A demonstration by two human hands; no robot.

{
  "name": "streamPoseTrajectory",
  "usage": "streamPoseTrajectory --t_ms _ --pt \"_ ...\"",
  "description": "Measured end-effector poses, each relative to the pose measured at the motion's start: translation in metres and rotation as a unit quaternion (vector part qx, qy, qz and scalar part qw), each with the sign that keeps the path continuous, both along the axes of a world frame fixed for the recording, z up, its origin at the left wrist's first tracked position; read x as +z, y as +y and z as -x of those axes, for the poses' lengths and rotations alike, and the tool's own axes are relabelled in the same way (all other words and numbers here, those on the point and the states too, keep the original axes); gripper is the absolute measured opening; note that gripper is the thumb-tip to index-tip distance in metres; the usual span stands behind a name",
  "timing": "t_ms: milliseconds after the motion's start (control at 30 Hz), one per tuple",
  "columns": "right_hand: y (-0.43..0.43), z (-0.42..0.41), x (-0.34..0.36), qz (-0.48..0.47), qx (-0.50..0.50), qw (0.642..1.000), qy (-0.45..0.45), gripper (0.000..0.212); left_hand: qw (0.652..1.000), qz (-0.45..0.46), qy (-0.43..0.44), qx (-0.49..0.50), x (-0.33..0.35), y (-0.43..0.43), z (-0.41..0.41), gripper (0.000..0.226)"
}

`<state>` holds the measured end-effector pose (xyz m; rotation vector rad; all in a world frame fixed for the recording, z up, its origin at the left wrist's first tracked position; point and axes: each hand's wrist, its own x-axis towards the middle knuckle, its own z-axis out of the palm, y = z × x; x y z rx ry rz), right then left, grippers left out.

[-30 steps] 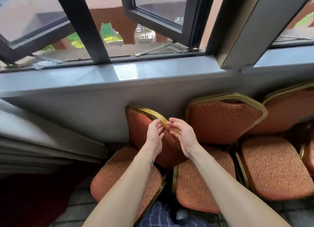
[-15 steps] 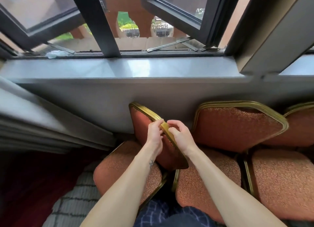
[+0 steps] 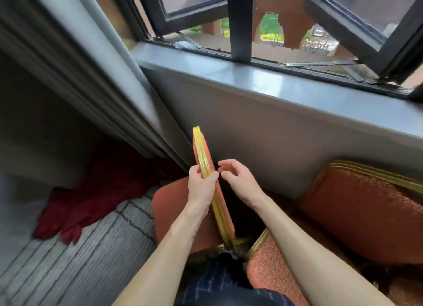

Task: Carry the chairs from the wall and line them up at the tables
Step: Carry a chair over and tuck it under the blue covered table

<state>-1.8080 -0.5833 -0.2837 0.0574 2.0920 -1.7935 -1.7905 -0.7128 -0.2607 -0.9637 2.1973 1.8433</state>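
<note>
An orange padded chair with a gold frame (image 3: 206,168) stands below the window, turned so I see its backrest edge-on. My left hand (image 3: 201,186) grips the gold top rail of that backrest. My right hand (image 3: 238,179) hovers just right of the rail with fingers loosely curled, holding nothing. The chair's seat (image 3: 169,205) shows under my left forearm. A second matching chair (image 3: 366,202) stands to the right against the wall, its seat (image 3: 267,269) beside my right forearm.
The grey wall and window sill (image 3: 263,76) run behind the chairs, with open black-framed windows above. A grey curtain (image 3: 87,72) hangs at the left. A red cloth (image 3: 91,191) lies on the striped carpet (image 3: 80,260) at the left.
The held chair has swung round so its backrest is edge-on to me. My right hand has come off the rail. My view has turned left.
</note>
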Motion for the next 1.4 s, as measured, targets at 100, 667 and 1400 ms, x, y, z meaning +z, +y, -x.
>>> streamPoseTrajectory --t_ms 100,667,1400 --pt "-0.028 0.001 0.012 0.002 0.068 0.997 0.02 0.03 0.995 0.091 0.008 0.045 0.016 -0.031 -0.012 0.018" --pt "-0.243 0.003 0.07 -0.09 0.309 0.906 0.275 0.058 0.912 0.381 -0.071 0.133 0.051 -0.196 -0.077 0.021" --pt "-0.453 -0.019 0.045 -0.294 0.38 0.692 0.539 0.036 0.889 0.359 -0.071 0.275 0.026 -0.342 -0.159 0.021"
